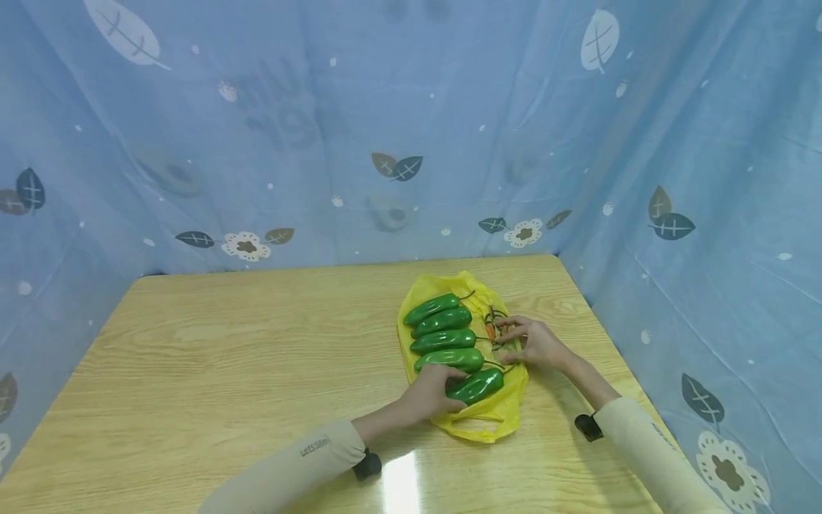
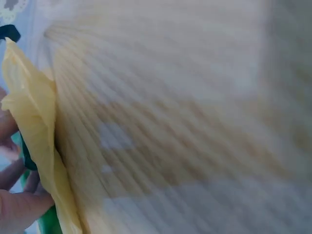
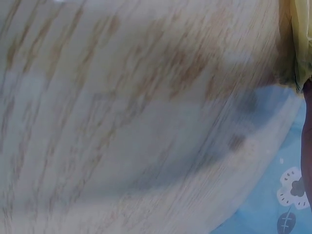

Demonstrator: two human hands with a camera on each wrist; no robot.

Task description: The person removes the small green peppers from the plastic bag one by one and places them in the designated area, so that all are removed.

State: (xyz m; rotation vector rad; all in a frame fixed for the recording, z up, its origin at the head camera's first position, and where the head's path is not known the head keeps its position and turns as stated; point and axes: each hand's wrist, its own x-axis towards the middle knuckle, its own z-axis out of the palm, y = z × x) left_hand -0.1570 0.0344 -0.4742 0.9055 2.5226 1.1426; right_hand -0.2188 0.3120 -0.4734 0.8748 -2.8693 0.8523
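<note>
Several large green chili peppers (image 1: 443, 340) lie in a row on a flattened yellow plastic bag (image 1: 420, 285). My left hand (image 1: 432, 394) holds the nearest green chili pepper (image 1: 478, 387), with thumb and fingers on either side of its blunt end. In the left wrist view, the fingers (image 2: 17, 207) show beside the bag's edge and a bit of green. My right hand (image 1: 538, 344) reaches over the bag's right side, fingers spread and slightly bent. Its fingertips touch or hover by small orange-red chilies (image 1: 491, 330) with dark stems, partly hidden by the hand.
The bag lies on a light wooden table (image 1: 257, 357), right of its middle. Blue patterned curtains (image 1: 347, 128) stand behind the table and along its sides. The bag's handle loop (image 1: 478, 434) points toward the near edge. A black wrist device (image 1: 368, 465) sits under the left sleeve.
</note>
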